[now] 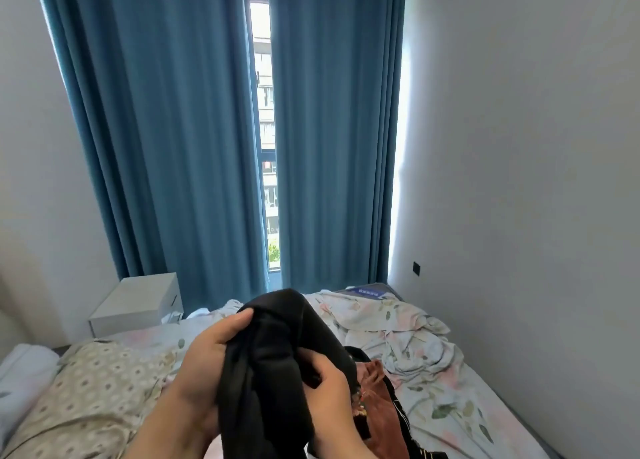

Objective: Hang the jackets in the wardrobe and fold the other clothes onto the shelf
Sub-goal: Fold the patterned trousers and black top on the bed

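A black garment (273, 351) hangs bunched in front of me over the bed. My left hand (207, 351) grips its upper left edge, thumb on top of the fabric. My right hand (329, 386) pinches a fold lower on its right side. A rust-brown garment (381, 406) with dark trim lies on the bed just beneath and to the right of my hands. Neither the wardrobe nor the shelf is in view.
The bed (485, 389) has a floral sheet, with a rumpled floral quilt (398, 323) at the far right and a patterned pillow (90, 389) at the left. A white nightstand (138, 302) stands beside blue curtains (173, 129). A grey wall (536, 181) borders the bed on the right.
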Demonstrator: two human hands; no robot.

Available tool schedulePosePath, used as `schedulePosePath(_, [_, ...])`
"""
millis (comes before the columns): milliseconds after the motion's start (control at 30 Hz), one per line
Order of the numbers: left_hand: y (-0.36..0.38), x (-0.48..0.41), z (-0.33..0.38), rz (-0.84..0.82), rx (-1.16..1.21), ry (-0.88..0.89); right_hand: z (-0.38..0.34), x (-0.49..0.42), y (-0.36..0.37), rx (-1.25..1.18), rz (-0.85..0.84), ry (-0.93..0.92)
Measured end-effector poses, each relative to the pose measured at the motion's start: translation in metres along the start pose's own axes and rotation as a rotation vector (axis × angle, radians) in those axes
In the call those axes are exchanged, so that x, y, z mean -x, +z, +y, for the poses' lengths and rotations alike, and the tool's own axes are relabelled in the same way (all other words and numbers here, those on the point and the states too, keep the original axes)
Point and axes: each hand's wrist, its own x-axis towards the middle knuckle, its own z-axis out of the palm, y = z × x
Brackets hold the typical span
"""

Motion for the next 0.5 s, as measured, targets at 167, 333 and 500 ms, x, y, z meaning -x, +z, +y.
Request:
schedulePosePath(167, [-0.012, 0.031, 0.033, -0.022, 0.044, 0.049, -0.038, 0.018, 0.020, 0.200, -0.032, -0.121])
schedulePosePath(333, [-0.039, 0.054, 0.068, -0.022, -0.092, 0.151, -0.054, 0.029, 0.027, 0.151, -0.018, -0.172])
schedulePosePath(500, [-0.063, 0.065, 0.110, 0.017, -0.321, 0.335, -0.082, 0.028, 0.018, 0.212, -0.259, -0.261])
